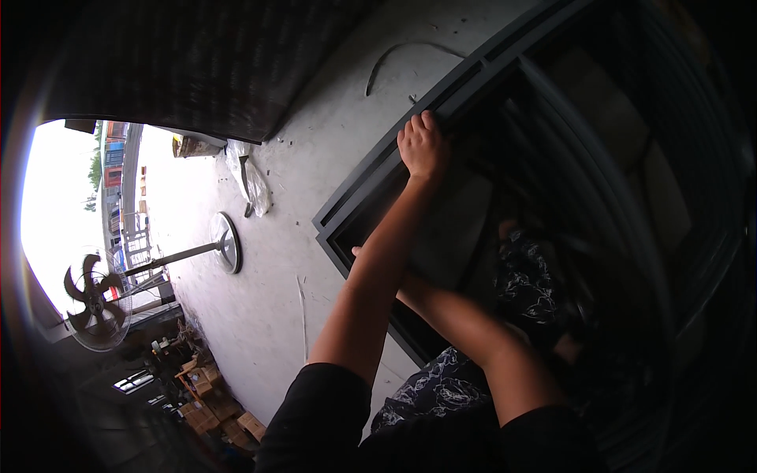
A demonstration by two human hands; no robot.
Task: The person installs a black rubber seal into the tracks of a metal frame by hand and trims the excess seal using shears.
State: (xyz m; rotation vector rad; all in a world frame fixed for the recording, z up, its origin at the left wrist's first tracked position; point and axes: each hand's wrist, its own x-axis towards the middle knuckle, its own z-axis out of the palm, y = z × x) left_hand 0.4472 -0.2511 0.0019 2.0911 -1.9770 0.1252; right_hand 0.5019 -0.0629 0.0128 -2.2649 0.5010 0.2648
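Right of the visible floor [272,272], the frame [465,83] is grasped by the left hand [422,146]; the hold of the right hand [357,251], mostly hidden, cannot be told. By uneven support, tipping could be caused.

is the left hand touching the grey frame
Touching: the head view shows the left hand laid over the grey frame, fingers bent across its bar.
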